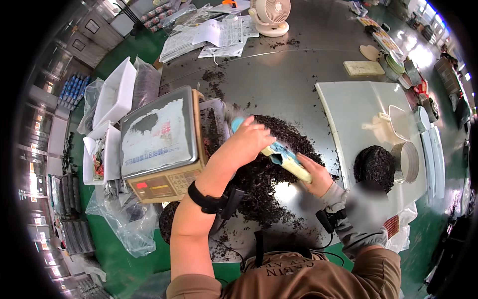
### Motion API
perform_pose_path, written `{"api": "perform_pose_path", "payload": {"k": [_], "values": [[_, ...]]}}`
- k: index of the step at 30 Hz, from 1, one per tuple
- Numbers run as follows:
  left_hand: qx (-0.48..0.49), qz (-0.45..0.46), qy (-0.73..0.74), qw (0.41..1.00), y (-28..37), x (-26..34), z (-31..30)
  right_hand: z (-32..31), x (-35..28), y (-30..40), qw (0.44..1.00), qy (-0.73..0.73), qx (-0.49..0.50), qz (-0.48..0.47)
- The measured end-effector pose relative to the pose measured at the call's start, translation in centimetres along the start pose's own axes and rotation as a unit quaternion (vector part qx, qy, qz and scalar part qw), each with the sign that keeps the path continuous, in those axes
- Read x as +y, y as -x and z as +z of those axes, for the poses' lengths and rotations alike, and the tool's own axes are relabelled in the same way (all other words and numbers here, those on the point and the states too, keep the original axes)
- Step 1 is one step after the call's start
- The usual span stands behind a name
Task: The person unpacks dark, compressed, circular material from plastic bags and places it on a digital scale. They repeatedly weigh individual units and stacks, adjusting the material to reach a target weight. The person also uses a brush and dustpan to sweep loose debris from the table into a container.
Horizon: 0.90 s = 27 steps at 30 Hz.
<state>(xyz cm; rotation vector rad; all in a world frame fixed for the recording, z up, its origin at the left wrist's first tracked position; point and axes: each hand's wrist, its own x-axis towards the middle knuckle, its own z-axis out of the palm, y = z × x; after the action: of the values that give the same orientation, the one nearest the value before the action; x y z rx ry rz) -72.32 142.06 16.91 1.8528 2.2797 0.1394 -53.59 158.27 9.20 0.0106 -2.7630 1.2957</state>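
Note:
My left hand (pixel 251 140) grips a light blue object (pixel 236 123), seemingly a brush with blurred greyish bristles at its far end. In my right hand (pixel 316 175) is a cream-and-blue hollow piece (pixel 285 160), tilted, its upper end near my left hand. Its exact kind is unclear. Below both hands a heap of dark dried leaves (pixel 263 198), seemingly tea, spreads over the metal table (pixel 287 82). Left of my left hand is a grey tray (pixel 223 108) with dark leaf bits, partly hidden by my hand and the scale.
A digital scale (pixel 158 134) stands left, beside white plastic bins (pixel 114 91). On a pale board (pixel 358 112) at right are a round dark leaf cake (pixel 373 168), a metal ring (pixel 406 162) and a clear scoop (pixel 399 123). A fan (pixel 272 15) and papers (pixel 220 35) are behind.

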Motion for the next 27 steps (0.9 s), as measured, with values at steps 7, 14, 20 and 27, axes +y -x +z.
{"api": "perform_pose_path", "payload": {"k": [7,14,20,27], "values": [[0.497,-0.219,0.315,0.778,6.0,0.9,2.6,1.5,-2.3,4.0,0.96,-0.125,0.18,0.175],[0.227,-0.096,0.664,0.706,4.6,7.0,14.4,1.8,-1.8,6.6,0.955,-0.07,0.216,0.192],[0.089,-0.276,0.674,0.68,13.8,9.2,21.5,0.4,9.9,13.2,0.872,0.117,0.408,0.243],[-0.337,-0.127,0.387,0.849,14.6,11.9,26.3,6.5,7.6,8.8,0.952,-0.03,0.194,0.237]]}}
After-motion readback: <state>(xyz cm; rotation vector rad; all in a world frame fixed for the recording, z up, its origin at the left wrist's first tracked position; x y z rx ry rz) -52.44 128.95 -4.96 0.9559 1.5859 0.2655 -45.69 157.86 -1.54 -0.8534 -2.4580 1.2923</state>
